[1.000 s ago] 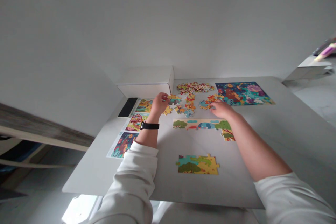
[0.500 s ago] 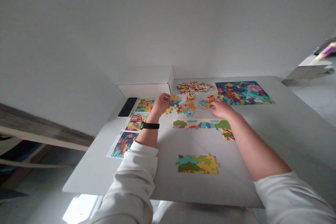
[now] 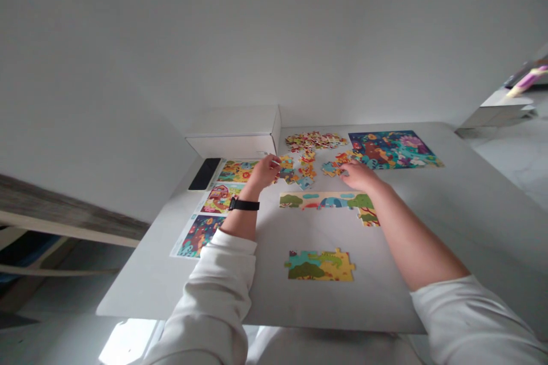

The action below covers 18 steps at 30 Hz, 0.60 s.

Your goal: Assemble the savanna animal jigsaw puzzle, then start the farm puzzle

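My left hand (image 3: 265, 172), a dark band on its wrist, is pinched at the left edge of the loose puzzle pieces (image 3: 306, 171). The pale edge of a puzzle piece shows between its fingertips. My right hand (image 3: 357, 175) has its fingers curled on a puzzle piece (image 3: 331, 169) in the right-hand cluster; the fingertips are partly hidden. Nearer me lies a joined puzzle strip (image 3: 329, 201) with trees and a blue elephant, pieces hanging from its right end. Closest to me is a joined section (image 3: 321, 267) with a green crocodile and a tree.
A heap of pieces (image 3: 314, 140) lies at the back beside a white box (image 3: 233, 131). Back right is a dark, colourful picture (image 3: 394, 150). On the left are a black phone (image 3: 205, 174) and a sheet of three pictures (image 3: 220, 198), partly under my left arm.
My left hand has drawn slightly toward me, and a pale piece edge now shows at its fingertips. My right hand stays at the same cluster. The whole view has shifted slightly.
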### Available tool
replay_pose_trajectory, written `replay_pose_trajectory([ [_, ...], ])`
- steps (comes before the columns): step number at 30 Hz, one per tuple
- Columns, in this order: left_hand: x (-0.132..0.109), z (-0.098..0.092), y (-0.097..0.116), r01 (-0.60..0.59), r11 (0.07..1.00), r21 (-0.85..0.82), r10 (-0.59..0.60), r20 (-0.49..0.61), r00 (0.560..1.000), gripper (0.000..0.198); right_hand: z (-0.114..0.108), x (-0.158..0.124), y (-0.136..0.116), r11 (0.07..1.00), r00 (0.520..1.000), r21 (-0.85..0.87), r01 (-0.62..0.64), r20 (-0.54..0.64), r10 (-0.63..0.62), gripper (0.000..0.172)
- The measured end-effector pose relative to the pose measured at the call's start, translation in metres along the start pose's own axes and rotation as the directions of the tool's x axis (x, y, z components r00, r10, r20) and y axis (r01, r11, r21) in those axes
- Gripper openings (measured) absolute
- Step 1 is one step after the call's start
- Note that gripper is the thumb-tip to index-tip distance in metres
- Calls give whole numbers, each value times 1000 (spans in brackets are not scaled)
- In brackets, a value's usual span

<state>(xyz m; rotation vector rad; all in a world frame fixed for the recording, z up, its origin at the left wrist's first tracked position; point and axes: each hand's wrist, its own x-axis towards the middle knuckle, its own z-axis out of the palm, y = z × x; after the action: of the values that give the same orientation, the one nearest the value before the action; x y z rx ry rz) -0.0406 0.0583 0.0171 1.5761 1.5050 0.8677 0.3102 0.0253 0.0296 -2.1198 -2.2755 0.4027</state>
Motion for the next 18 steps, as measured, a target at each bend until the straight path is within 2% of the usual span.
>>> replay_pose_trajectory([
  [8,-1,3,-2,6,998,56,-7,27,1000,19,0,1,-1,1000,1000,8,-21,6,21,45],
  [12,-4,3,5,-8,1000,-12,9,49,999,20,-1,0,-1,1000,1000,24,-14,4,14,43],
  [16,-8,4,16,-41,995,-91,49,89,995,20,-5,-2,-4,996,995,88,10,-104,-1,35],
  [18,-11,6,24,-68,988,-135,83,108,991,20,-8,-3,-10,979,985,188,75,-167,-43,31],
])
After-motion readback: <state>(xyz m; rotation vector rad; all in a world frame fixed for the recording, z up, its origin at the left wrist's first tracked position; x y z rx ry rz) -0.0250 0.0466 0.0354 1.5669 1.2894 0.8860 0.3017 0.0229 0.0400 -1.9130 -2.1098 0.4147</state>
